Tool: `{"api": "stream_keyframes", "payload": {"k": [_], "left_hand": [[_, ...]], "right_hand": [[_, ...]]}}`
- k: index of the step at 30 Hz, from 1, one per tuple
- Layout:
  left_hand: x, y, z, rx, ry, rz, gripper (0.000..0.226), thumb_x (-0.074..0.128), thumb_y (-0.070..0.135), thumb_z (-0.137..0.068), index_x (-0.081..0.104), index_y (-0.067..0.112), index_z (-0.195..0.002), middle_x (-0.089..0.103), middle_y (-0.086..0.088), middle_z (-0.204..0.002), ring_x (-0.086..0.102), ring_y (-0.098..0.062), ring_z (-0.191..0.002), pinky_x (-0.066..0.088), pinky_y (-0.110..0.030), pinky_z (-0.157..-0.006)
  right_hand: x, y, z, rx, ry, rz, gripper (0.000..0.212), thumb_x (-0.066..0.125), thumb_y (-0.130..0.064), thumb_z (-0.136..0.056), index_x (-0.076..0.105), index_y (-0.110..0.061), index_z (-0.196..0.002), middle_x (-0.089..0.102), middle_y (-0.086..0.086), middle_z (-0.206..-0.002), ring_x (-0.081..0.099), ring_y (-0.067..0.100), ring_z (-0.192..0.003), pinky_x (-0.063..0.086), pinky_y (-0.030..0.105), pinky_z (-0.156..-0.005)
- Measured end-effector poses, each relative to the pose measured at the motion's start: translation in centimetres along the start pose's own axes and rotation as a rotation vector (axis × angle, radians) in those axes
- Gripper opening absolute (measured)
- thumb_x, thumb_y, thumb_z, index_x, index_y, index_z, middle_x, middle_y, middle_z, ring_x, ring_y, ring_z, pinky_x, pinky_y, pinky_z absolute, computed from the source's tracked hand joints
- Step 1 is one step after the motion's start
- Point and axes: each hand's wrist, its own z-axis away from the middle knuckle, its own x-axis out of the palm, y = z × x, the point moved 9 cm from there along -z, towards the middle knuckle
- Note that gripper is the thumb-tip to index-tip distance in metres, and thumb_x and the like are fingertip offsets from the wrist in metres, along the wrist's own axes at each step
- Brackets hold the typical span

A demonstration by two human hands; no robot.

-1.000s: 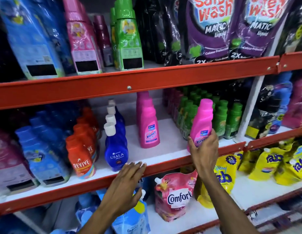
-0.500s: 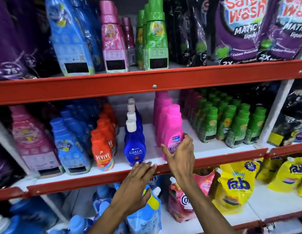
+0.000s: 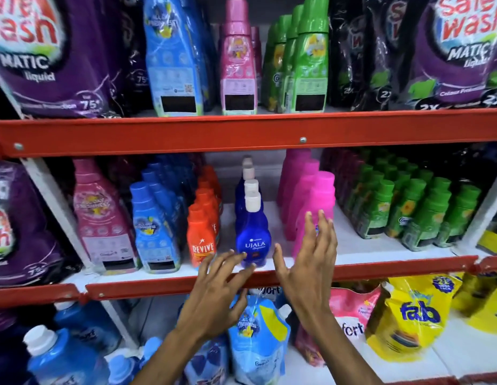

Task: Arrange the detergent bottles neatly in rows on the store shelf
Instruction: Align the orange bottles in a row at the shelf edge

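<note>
Fingers of the right hand spread wide and empty, tips just in front of the front pink bottle, not clearly touching it; fingers of the left hand likewise splayed, holding nothing, tips by the base of the front Ujala bottle and over the red shelf lip. Probably flanking the blue file at 12 o'clock of the hands, ready to square it against the pink file at 1 o'clock. Files set nose to tail, labels forward, presumably to face the aisle: orange Revive bottles at 10 o'clock of the left hand, green bottles at 2 o'clock of the right. Hard to tell how deep each file runs; rear bottles lost in shadow. Front pink label covered by the right hand. Pouches on the lower shelf partly blocked by both forearms, lettering blurred.
</note>
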Motion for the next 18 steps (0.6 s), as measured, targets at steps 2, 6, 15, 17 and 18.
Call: {"api": "stream_keyframes", "payload": {"k": [2,6,15,17,18], "left_hand": [[-1.9,-1.5,0.9,-0.058,0.116,0.019,0.038,0.066,0.026,-0.082,0.065,0.021,-0.120,0.062,-0.005,-0.131,0.052,-0.026,-0.124,0.043,-0.046,-0.102],[-4.7,-4.8,2.8,-0.249,0.266,0.105,0.030,0.062,0.026,-0.083,0.069,0.016,-0.110,0.066,-0.004,-0.117,0.059,-0.024,-0.110,0.047,-0.038,-0.094],[-3.8,-10.8,4.5,-0.669,0.297,0.399,0.044,0.065,0.028,-0.084,0.064,0.012,-0.125,0.073,-0.003,-0.117,0.069,-0.018,-0.104,0.056,-0.040,-0.094],[-3.2,-11.3,4.2,-0.677,0.275,0.436,0.045,0.066,0.027,-0.085,0.063,0.013,-0.127,0.076,-0.001,-0.115,0.071,-0.009,-0.100,0.058,-0.033,-0.092],[-3.0,-11.4,3.9,-0.675,0.267,0.455,0.042,0.068,0.022,-0.086,0.064,0.014,-0.127,0.077,0.001,-0.112,0.070,0.000,-0.096,0.057,-0.027,-0.090]], "right_hand": [[-0.2,-2.5,0.6,-0.082,0.040,0.035,0.072,0.066,-0.037,-0.082,0.045,-0.008,-0.144,0.041,0.018,-0.153,0.034,0.038,-0.143,0.031,0.053,-0.115],[0.4,-5.9,1.9,-0.168,0.090,-0.071,0.052,0.069,-0.022,-0.080,0.060,-0.009,-0.130,0.059,0.014,-0.133,0.054,0.033,-0.122,0.042,0.046,-0.103],[11.0,-8.5,4.6,0.074,-0.485,-0.367,0.050,0.061,-0.019,-0.091,0.051,-0.010,-0.139,0.062,0.009,-0.138,0.060,0.025,-0.124,0.042,0.028,-0.103],[11.9,-8.7,4.7,0.095,-0.518,-0.360,0.049,0.062,-0.017,-0.090,0.052,-0.009,-0.137,0.068,0.011,-0.129,0.065,0.027,-0.115,0.048,0.031,-0.094],[12.1,-8.7,4.7,0.110,-0.526,-0.368,0.046,0.063,-0.015,-0.089,0.055,-0.010,-0.134,0.072,0.011,-0.121,0.068,0.026,-0.109,0.050,0.030,-0.089]]}}
